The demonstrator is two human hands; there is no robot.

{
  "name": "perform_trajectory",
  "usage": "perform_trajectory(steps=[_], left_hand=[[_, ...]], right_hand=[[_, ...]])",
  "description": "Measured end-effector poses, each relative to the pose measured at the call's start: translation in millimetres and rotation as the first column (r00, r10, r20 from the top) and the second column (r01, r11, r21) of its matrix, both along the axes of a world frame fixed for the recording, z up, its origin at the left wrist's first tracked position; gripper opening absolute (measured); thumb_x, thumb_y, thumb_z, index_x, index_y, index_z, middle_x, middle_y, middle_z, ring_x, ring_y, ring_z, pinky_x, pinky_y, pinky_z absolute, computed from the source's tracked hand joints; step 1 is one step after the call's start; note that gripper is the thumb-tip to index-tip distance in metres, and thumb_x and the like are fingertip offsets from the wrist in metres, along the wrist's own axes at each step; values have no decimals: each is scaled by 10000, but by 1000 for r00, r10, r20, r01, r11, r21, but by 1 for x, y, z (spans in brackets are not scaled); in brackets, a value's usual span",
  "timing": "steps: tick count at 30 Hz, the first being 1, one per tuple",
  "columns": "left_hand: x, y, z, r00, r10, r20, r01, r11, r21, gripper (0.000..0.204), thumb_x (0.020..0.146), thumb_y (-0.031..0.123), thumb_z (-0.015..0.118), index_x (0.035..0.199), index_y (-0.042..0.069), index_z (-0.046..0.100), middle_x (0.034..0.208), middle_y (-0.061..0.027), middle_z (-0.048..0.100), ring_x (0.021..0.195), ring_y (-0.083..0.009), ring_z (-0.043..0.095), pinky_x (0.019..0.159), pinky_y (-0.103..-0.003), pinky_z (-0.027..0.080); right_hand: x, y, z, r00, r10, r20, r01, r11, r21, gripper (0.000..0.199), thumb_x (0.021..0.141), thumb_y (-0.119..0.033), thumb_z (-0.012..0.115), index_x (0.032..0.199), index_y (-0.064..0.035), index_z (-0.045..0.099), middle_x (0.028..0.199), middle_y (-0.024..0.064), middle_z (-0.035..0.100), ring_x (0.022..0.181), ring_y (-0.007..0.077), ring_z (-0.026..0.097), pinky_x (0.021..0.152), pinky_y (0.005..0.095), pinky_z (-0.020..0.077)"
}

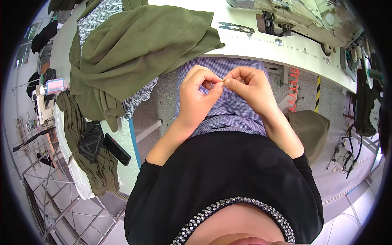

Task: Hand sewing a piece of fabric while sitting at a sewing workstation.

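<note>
Over my lap, covered by a blue checked cloth [228,112], my two hands meet fingertip to fingertip. My left hand [200,92] pinches with thumb and forefinger, and my right hand [250,89] pinches against it from the other side. Between the tips is a tiny yellowish thing, too small to name. Beyond my left hand, an olive green garment [139,45] with a patterned white and dark lining [139,96] lies heaped on the table and hangs over its edge. Thread snips [237,27] lie on the white sewing table [245,45] ahead of my hands.
A sewing machine [306,20] stands at the far right. To the left, a stack of olive fabric pieces [96,171] carries a black pouch [90,141] and a phone [117,149]. A red coiled hose [293,90] hangs under the table's right part, near an olive cloth [310,132].
</note>
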State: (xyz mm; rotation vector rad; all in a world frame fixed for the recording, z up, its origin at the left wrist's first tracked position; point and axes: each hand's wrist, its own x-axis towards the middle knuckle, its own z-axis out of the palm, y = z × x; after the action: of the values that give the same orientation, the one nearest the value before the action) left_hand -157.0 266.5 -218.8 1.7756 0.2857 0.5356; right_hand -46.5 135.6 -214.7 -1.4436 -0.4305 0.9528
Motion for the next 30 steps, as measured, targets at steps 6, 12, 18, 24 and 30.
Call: perform_trajectory(steps=[6, 12, 18, 24, 30], left_hand=[[7, -2, -3, 997, 72, -14, -73, 994, -83, 102, 751, -20, 659, 774, 4, 563, 791, -28, 535, 655, -75, 486, 586, -216, 411], [7, -6, -4, 986, 112, -126, -154, 901, -405, 123, 744, -28, 661, 750, 5, 543, 774, -26, 541, 648, -71, 481, 581, -214, 408], [8, -6, -4, 980, 184, 70, -196, 952, 236, 142, 736, -55, 694, 787, 17, 583, 764, -50, 555, 642, -107, 513, 568, -227, 425], [9, -3, -2, 965, 153, 214, -250, 793, 556, 207, 687, -94, 733, 818, 24, 625, 770, -72, 576, 614, -144, 539, 532, -248, 442], [8, -4, 4, 968, 156, 199, -240, 814, 530, 211, 697, -84, 735, 856, 23, 647, 793, -69, 594, 629, -142, 544, 544, -250, 446]], right_hand=[[-8, 4, 4, 972, -50, 230, 63, 997, -51, 78, 795, -73, 694, 826, -2, 681, 641, -26, 576, 548, 30, 443, 492, 215, 363], [-14, 7, 2, 762, -156, 629, 134, 988, 83, 73, 774, -39, 700, 837, -5, 684, 677, 18, 595, 539, 52, 465, 491, 227, 377], [-17, 4, 2, 846, -178, 502, 158, 984, 84, 74, 804, -34, 682, 869, -1, 691, 704, 6, 605, 567, 27, 471, 490, 209, 373], [-13, 1, -2, 992, -124, -1, 124, 990, 71, 120, 861, -31, 637, 961, 21, 678, 774, -16, 628, 668, 12, 515, 585, 171, 404], [-12, 0, -4, 991, -106, -84, 115, 987, 113, 126, 873, -43, 634, 965, 35, 671, 778, -11, 630, 670, 5, 507, 589, 160, 393]])
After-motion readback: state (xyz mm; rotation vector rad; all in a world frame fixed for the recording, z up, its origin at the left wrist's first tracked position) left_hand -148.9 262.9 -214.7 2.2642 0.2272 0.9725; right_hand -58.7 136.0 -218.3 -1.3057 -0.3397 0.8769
